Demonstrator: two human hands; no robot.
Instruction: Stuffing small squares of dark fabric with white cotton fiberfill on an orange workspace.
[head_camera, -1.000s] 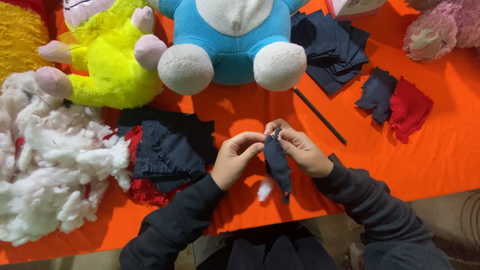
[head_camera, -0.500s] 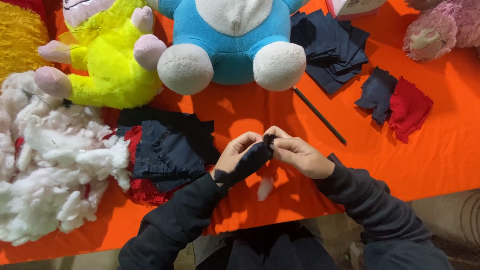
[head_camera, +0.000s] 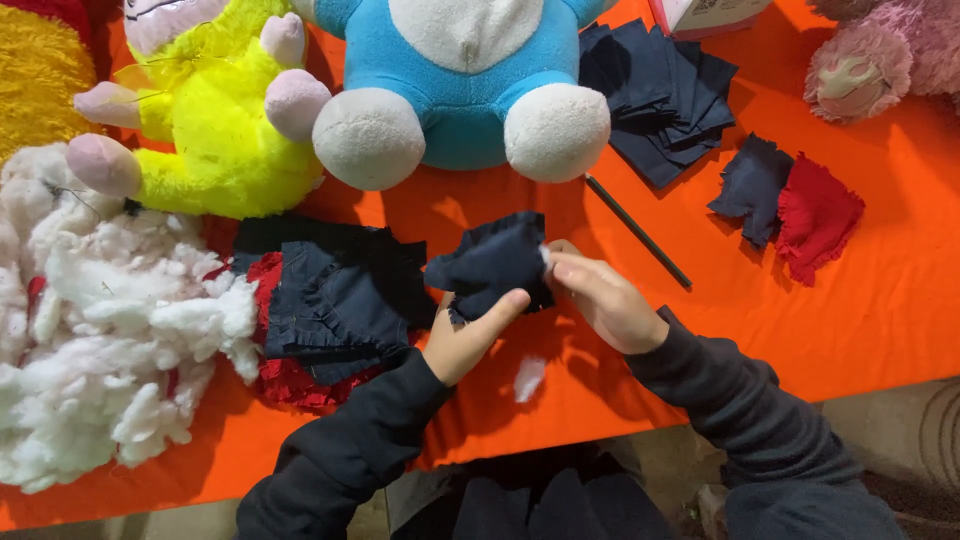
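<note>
1. Just below the big blue plush toy (head_camera: 465, 75), two hands hold a small dark blue cloth pouch (head_camera: 492, 268) a little above the orange surface (head_camera: 880, 300).
2. The left hand (head_camera: 462, 340) has its fingers (head_camera: 500, 305) closed on the pouch from underneath, with the thumb pressed on the front.
3. The right hand (head_camera: 600, 300) pinches the pouch's right edge with its fingers (head_camera: 565, 262) close together. A tiny bit of white fluff (head_camera: 545, 255) shows right at that edge.
4. A moment ago the pouch hung long and thin between the hands. Then it lay bunched up and sideways. Now it is spread out wider and looks a bit puffy, closer to the blue plush toy.
5. My guess is that fluff is being pushed inside the pouch, and this step is partly done.
6. A small white tuft (head_camera: 528, 378) lies on the surface below the pouch.
7. Left of the blue plush toy sits a yellow plush toy (head_camera: 215, 140). Below that one are a pile of white stuffing (head_camera: 110, 330) and a stack of dark and red cloth pieces (head_camera: 325, 310).
8. Right of the blue plush toy lie a thin black stick (head_camera: 638, 232), folded dark cloths (head_camera: 660, 95), and a red scrap (head_camera: 815, 215).
</note>
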